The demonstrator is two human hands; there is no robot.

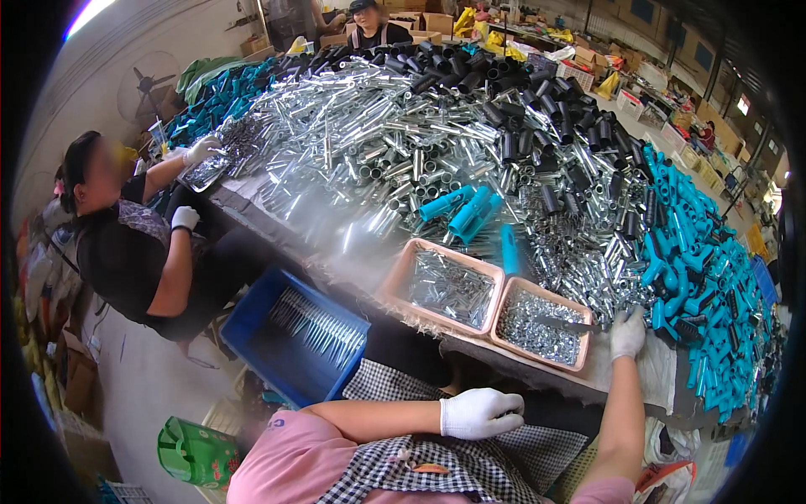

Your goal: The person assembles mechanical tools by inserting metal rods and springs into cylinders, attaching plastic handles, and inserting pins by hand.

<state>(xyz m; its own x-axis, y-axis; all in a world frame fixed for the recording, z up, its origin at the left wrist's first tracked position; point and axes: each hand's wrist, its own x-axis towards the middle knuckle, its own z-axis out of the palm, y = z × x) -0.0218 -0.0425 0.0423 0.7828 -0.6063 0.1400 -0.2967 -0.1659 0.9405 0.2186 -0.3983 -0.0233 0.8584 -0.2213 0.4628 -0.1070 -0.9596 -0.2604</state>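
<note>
My left hand (478, 413) wears a white glove and rests curled over my checked apron near my lap; whether it holds anything cannot be told. My right hand (627, 333), also gloved, reaches up to the table edge beside a pink tray of small metal parts (581, 322) and touches a thin dark metal piece lying across that tray. A second pink tray (401, 273) with shiny metal pins stands to the left of it. Behind both lies a big heap of silver metal tubes (378, 143), with teal plastic handles (697, 277) piled on the right.
A blue crate (252, 311) with pointed metal pieces stands left of my lap. A person in black with white gloves sits at the left of the table (126, 244). Another person sits at the far end (369, 25). Black tubes (520, 92) are heaped further back. A green bag (193, 454) lies on the floor.
</note>
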